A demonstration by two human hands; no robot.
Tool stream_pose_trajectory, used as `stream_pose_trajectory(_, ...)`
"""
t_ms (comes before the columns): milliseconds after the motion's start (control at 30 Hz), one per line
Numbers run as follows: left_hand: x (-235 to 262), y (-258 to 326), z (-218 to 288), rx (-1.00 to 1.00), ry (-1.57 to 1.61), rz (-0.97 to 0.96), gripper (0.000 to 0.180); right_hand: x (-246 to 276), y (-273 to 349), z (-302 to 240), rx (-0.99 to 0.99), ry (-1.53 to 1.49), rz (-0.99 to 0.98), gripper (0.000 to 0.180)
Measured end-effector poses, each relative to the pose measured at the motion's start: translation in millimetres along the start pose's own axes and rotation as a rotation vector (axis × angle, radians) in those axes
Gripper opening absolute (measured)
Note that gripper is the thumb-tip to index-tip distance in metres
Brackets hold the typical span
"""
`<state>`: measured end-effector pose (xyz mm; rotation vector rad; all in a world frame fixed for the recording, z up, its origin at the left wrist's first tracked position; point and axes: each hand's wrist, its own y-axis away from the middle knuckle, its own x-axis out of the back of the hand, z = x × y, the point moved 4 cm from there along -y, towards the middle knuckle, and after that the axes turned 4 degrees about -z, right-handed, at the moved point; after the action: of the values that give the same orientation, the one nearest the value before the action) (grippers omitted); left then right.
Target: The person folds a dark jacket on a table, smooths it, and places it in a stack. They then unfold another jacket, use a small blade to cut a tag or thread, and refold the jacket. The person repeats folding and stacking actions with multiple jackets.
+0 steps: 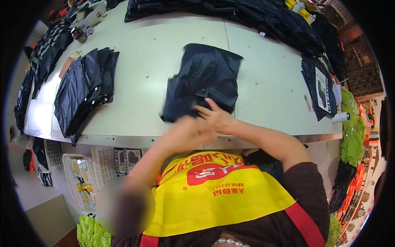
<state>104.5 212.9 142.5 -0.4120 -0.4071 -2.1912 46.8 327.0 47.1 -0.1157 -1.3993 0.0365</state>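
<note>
Broadly, the pale table (135, 94) fills the view, and the dark garment (212, 72) lies on it at the centre, toward the near edge, its far side spread fairly flat and its left side stepped and creased. The right hand (218, 119) is at the garment's near part, fingers loosely extended toward the left; whether any cloth is pinched under them I cannot tell. The left hand (193, 131) is blurred just nearer and overlaps the right one in view, so its grip cannot be told either. To handle this well, I would keep one palm light but steady on the cloth while the other works outward, square the near corners with the far ones, and press out creases without dragging, since the fabric looks slick and may slide.

Around it, a long dark heap (230, 16) runs along the far edge, a fanned pile (80, 92) sits at left, and a smaller stack (309, 78) with a printed card (323, 92) at right. A dark bottle (79, 35) stands far left; a white spool (340, 117) and a slim red tool (307, 103) lie at right. None touches the garment; only the overlapping hands crowd its near side.
</note>
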Motion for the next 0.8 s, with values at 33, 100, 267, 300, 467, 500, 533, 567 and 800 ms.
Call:
stream_pose_trajectory(33,26.6,-1.0,-1.8,-0.087,-0.138,0.238,0.037,-5.0,21.9,9.0,0.012,-0.052,-0.034,0.019)
stream_pose_trajectory(100,52.3,-11.6,-14.0,-0.209,-0.858,0.427,0.050,17.4,47.7,27.1,0.091,-0.058,-0.211,0.011)
stream_pose_trajectory(267,19.4,-21.9,-104.4,-0.024,-0.992,0.467,0.071,71.8,40.3,49.0,-0.250,-0.365,-0.558,0.018)
stream_pose_trajectory(300,12.6,-17.9,-103.0,0.005,-0.985,0.503,0.071,86.9,20.9,49.8,-0.408,-0.502,-0.657,0.017)
stream_pose_trajectory(467,-13.4,-20.6,-96.5,0.069,-0.924,0.606,0.073,81.0,-27.1,70.3,-0.732,-0.119,0.305,0.053)
stream_pose_trajectory(500,-18.1,-24.9,-94.2,0.075,-0.915,0.613,0.073,48.4,-29.3,69.6,-0.875,-0.092,0.220,0.058)
stream_pose_trajectory(533,-21.3,-28.9,-92.5,0.058,-0.892,0.630,0.075,-1.3,-25.1,66.8,-1.019,-0.071,0.134,0.062)
stream_pose_trajectory(567,-23.8,-28.3,-99.4,0.100,-0.829,0.607,0.075,-28.3,-23.7,63.7,-1.152,-0.056,0.050,0.067)
stream_pose_trajectory(800,-7.3,23.1,-101.0,-0.082,-0.898,0.163,0.073,-11.0,-18.8,75.5,-1.160,-0.385,-0.128,0.075)
